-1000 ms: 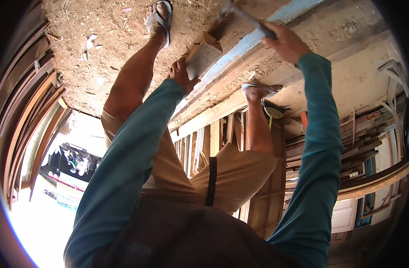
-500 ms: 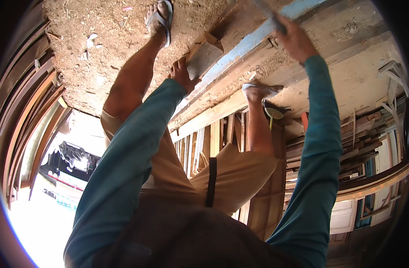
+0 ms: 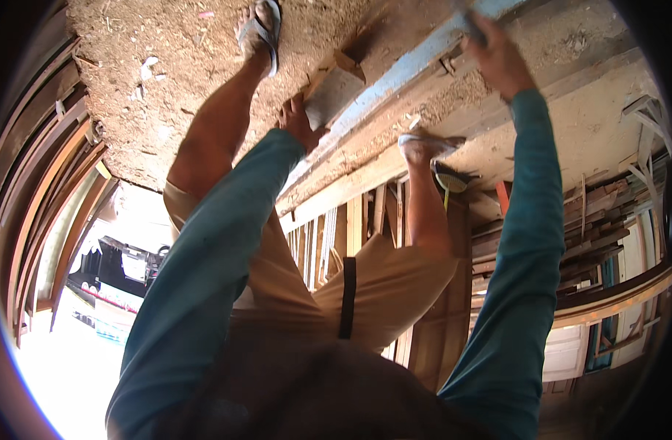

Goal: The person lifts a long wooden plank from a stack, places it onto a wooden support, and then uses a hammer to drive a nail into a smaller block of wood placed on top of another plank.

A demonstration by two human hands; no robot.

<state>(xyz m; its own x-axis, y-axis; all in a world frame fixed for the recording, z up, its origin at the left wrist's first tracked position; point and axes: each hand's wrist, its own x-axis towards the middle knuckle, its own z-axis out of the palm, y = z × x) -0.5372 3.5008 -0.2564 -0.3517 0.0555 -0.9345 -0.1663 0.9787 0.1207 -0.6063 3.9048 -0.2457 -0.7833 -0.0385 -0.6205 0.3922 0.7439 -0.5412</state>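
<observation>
Sawdust-strewn floor (image 3: 152,81), rough blue plank (image 3: 402,73)

Long plank (image 3: 417,70) runs diagonally across the sawdust-strewn ground (image 3: 152,81), lying on a stack of wider boards (image 3: 365,165); a small wood block (image 3: 334,94) sits against its left side. Left hand (image 3: 296,121) touches the block's near end, right hand (image 3: 497,59) rests on the plank farther along to the right, a thin tool (image 3: 472,22) in its grip. Left foot (image 3: 259,33) stands on the ground left of the plank, right foot (image 3: 428,147) on the boards to its right, with stacked timber (image 3: 600,220) at the right edge.
</observation>
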